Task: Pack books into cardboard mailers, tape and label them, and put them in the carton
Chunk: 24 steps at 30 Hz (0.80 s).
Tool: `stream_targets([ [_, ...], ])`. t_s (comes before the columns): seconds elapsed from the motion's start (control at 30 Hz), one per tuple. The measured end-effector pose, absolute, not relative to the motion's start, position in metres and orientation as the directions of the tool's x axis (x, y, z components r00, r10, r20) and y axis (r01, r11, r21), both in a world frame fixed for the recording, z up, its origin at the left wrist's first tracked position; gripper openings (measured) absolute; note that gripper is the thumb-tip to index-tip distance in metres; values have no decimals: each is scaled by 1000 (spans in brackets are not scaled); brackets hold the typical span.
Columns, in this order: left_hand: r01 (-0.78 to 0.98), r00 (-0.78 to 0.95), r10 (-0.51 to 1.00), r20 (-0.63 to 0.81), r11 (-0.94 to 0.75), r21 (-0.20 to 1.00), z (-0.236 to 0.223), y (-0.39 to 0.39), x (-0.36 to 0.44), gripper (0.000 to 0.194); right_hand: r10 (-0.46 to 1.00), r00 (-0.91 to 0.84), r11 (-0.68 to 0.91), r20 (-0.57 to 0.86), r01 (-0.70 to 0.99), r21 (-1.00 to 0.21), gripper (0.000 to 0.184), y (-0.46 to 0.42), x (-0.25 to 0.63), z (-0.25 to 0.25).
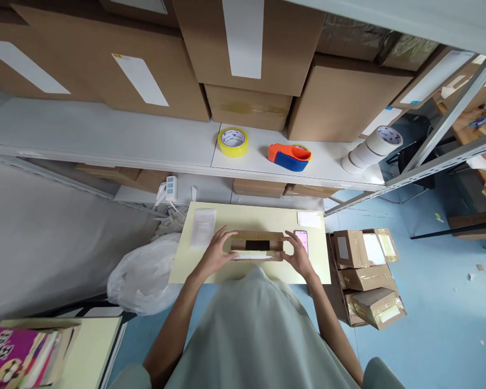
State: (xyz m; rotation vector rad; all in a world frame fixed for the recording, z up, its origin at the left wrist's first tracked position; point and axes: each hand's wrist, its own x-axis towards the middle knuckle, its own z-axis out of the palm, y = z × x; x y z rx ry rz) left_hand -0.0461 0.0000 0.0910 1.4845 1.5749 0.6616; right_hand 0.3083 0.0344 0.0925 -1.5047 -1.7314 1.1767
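shelf: long white shelf board (105, 138) on a grey metal frame, loaded with big brown cardboard cartons (146, 70); white labels face out, print too small to read.
desk: small pale-yellow rectangular table (319, 270) set right under the shelf, so tape and tools sit within arm's reach.
bag: crumpled translucent white plastic bag (140, 278) on the floor at the table's left corner, probably for waste.
parcels: pile of taped brown cardboard parcels (366, 275) on the blue floor just right of the table, white labels on them unreadable.
snack box: pink printed carton (16, 354) bottom left, large characters on it, blurred, can't read.
box: small flat brown cardboard box (256, 246), flaps open, mid-table; dark item visible inside, can't identify.
left hand: left hand (214, 254) cupped on the box's left end, fingers over the top edge, grasping it.
right hand: right hand (297, 256) on the right end, same grip; both ends pinched, likely to square and steady the box.
tape stack: row of white tape rolls (368, 151) lying at the shelf's right end.
dispenser: orange-and-blue tape dispenser (289, 156) on the shelf above the table.
yellow tape: yellow tape roll (233, 141) lying flat, blue print on its core illegible.
paper: white printed slip (202, 227) on the table left of the box; text unreadable.
note: small white paper (309, 219) at the table's far right corner.
phone: pink-screened phone (302, 237) flat beside the right hand, screen up.
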Motion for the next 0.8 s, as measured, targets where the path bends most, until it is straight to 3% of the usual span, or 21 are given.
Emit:
stream_targets([
  [0.07,536,26,980,-196,152,831,83,5,-44,48,974,-191,-9,-120,499,-866,26,38,306,86],
  [0.17,540,-39,987,-157,153,828,71,7,-40,31,979,-166,-12,-116,524,-852,21,39,305,76],
  [0.4,378,-97,969,-225,246,893,62,-3,-30,41,977,-134,-92,-167,441,-893,27,29,301,67],
  [0.53,354,-167,957,-236,282,892,63,-6,-24,39,976,-102,-147,-191,339,-929,32,24,295,65],
  [0.8,348,-199,957,-211,271,897,85,0,-17,35,985,-21,-153,-169,326,-933,28,26,294,82],
])
